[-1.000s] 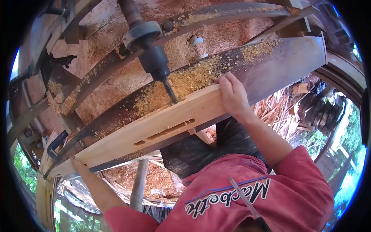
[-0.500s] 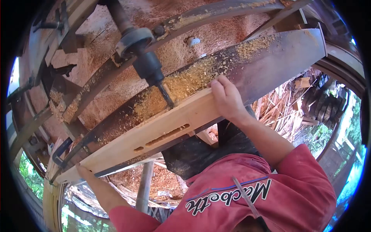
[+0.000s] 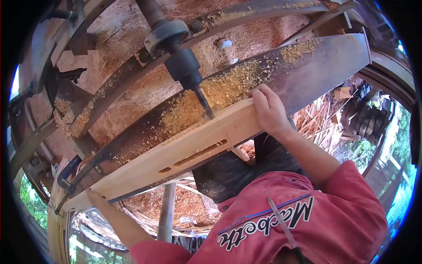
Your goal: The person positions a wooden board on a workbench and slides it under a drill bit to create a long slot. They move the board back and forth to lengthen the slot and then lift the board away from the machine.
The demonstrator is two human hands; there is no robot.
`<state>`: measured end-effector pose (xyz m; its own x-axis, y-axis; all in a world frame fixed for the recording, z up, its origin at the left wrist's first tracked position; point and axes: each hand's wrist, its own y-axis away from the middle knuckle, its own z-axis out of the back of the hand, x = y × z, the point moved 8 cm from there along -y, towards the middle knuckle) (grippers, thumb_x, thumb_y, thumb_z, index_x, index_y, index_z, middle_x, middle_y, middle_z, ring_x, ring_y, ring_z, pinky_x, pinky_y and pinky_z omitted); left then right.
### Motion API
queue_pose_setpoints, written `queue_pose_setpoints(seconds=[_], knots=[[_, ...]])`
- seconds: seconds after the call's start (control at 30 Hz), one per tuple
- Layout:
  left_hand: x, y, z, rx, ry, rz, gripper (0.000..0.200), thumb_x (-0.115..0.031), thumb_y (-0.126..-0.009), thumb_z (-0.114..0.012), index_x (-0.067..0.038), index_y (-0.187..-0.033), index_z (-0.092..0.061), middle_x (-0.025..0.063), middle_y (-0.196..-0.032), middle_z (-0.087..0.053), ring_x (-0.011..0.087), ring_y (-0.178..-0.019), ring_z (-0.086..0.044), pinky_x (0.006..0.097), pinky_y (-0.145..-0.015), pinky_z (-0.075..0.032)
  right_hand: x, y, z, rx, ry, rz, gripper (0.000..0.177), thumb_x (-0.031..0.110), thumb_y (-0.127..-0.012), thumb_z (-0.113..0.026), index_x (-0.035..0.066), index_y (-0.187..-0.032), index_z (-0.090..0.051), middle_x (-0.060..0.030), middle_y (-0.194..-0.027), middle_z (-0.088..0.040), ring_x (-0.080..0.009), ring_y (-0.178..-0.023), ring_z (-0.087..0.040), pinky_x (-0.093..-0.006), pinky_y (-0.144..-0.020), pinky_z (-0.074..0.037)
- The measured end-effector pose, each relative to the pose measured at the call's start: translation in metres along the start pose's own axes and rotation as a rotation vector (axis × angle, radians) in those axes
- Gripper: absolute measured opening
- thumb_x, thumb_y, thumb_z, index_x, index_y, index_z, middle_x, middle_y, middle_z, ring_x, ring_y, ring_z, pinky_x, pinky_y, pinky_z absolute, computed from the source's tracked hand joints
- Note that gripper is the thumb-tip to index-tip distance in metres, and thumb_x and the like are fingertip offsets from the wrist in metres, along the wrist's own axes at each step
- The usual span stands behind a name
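Note:
A long pale wooden beam (image 3: 145,169) lies slanting across a dark metal work table (image 3: 325,59). A long slot and a small oval hole are cut in its near face. My right hand (image 3: 269,110) is closed over the beam's right end, fingers on the far edge. My left hand (image 3: 93,196) holds the beam near its left end, with the thumb showing and the other fingers mostly hidden. Between the hands, a drill bit (image 3: 204,103) in a dark chuck (image 3: 182,66) points down at the beam's far edge, its tip right at the wood.
Wood chips (image 3: 220,90) are heaped on the table behind the beam. A black clamp (image 3: 68,174) stands at the table's left end. Curved metal bars (image 3: 246,15) cross the back above more sawdust. A wooden post (image 3: 167,211) rises below the beam, and scrap strips (image 3: 325,114) lie at right.
The chuck, bit and right hand appear farther right, largely as the view shifts. Against the slot, the bit tip sits slightly farther right. Both hands keep their hold on the beam.

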<state>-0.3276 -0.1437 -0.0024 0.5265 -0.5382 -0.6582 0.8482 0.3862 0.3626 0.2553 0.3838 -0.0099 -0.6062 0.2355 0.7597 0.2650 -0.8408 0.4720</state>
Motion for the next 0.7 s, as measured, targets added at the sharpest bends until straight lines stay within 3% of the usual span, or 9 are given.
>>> queue_pose_setpoints(seconds=[0.17, 0.23, 0.33, 0.37, 0.43, 0.53, 0.7], knots=[[-0.006, 0.012, 0.005, -0.034, -0.085, 0.001, 0.059, -0.041, -0.087, -0.061, 0.006, -0.123, -0.060, 0.0177, -0.115, -0.063, 0.0305, -0.098, -0.064, 0.0443, -0.085, -0.052, 0.001, -0.010, -0.001, 0.015, -0.023, 0.035, 0.028, 0.022, -0.099, -0.048, -0.003, -0.094, -0.058, -0.0210, -0.078, -0.060, -0.0310, -0.077, -0.061, -0.0425, -0.074, -0.048], [0.000, -0.008, 0.000, 0.037, -0.065, -0.006, 0.061, -0.044, -0.088, -0.060, 0.006, -0.123, -0.060, 0.0183, -0.115, -0.063, 0.0307, -0.097, -0.064, 0.0446, -0.085, -0.052, 0.005, -0.019, -0.005, 0.097, 0.044, 0.047, 0.031, 0.024, -0.101, -0.045, 0.000, -0.096, -0.065, -0.0087, -0.082, -0.062, -0.0158, -0.081, -0.057, -0.0326, -0.076, -0.047], [0.006, -0.008, 0.001, -0.019, -0.031, 0.031, 0.063, -0.046, -0.088, -0.060, 0.008, -0.121, -0.061, 0.0194, -0.116, -0.064, 0.0315, -0.096, -0.064, 0.0445, -0.085, -0.052, 0.004, -0.018, -0.002, 0.121, -0.009, 0.013, 0.032, 0.025, -0.101, -0.045, 0.001, -0.096, -0.066, -0.0078, -0.082, -0.062, -0.0147, -0.081, -0.057, -0.0319, -0.076, -0.047], [0.002, -0.002, 0.000, -0.027, -0.029, 0.022, 0.063, -0.046, -0.088, -0.060, 0.008, -0.121, -0.061, 0.0194, -0.116, -0.064, 0.0315, -0.096, -0.064, 0.0445, -0.085, -0.052, 0.002, -0.020, 0.002, 0.126, -0.019, 0.017, 0.032, 0.025, -0.101, -0.045, 0.001, -0.096, -0.066, -0.0078, -0.082, -0.062, -0.0147, -0.081, -0.057, -0.0319, -0.076, -0.047], [-0.002, 0.027, -0.007, -0.098, -0.128, -0.020, 0.064, -0.048, -0.088, -0.062, 0.009, -0.119, -0.062, 0.0201, -0.115, -0.064, 0.0325, -0.096, -0.063, 0.0443, -0.085, -0.052, -0.007, -0.027, 0.023, 0.027, -0.071, 0.012, 0.031, 0.024, -0.099, -0.048, -0.003, -0.095, -0.062, -0.0173, -0.079, -0.063, -0.0278, -0.076, -0.061, -0.0402, -0.076, -0.049], [-0.006, 0.066, -0.010, -0.219, -0.122, -0.031, 0.064, -0.047, -0.087, -0.063, 0.010, -0.116, -0.064, 0.0205, -0.114, -0.065, 0.0327, -0.096, -0.063, 0.0441, -0.085, -0.051, -0.008, -0.028, 0.035, 0.042, -0.035, 0.002, 0.032, 0.025, -0.099, -0.048, -0.003, -0.098, -0.064, -0.0165, -0.081, -0.063, -0.0243, -0.078, -0.060, -0.0383, -0.077, -0.049], [0.000, 0.035, 0.000, -0.163, -0.130, -0.040, 0.061, -0.045, -0.087, -0.063, 0.009, -0.115, -0.064, 0.0199, -0.113, -0.065, 0.0321, -0.096, -0.064, 0.0443, -0.086, -0.052, -0.007, -0.026, 0.026, 0.010, -0.016, 0.017, 0.032, 0.025, -0.100, -0.048, -0.003, -0.098, -0.063, -0.0157, -0.081, -0.062, -0.0223, -0.080, -0.060, -0.0373, -0.077, -0.048]])
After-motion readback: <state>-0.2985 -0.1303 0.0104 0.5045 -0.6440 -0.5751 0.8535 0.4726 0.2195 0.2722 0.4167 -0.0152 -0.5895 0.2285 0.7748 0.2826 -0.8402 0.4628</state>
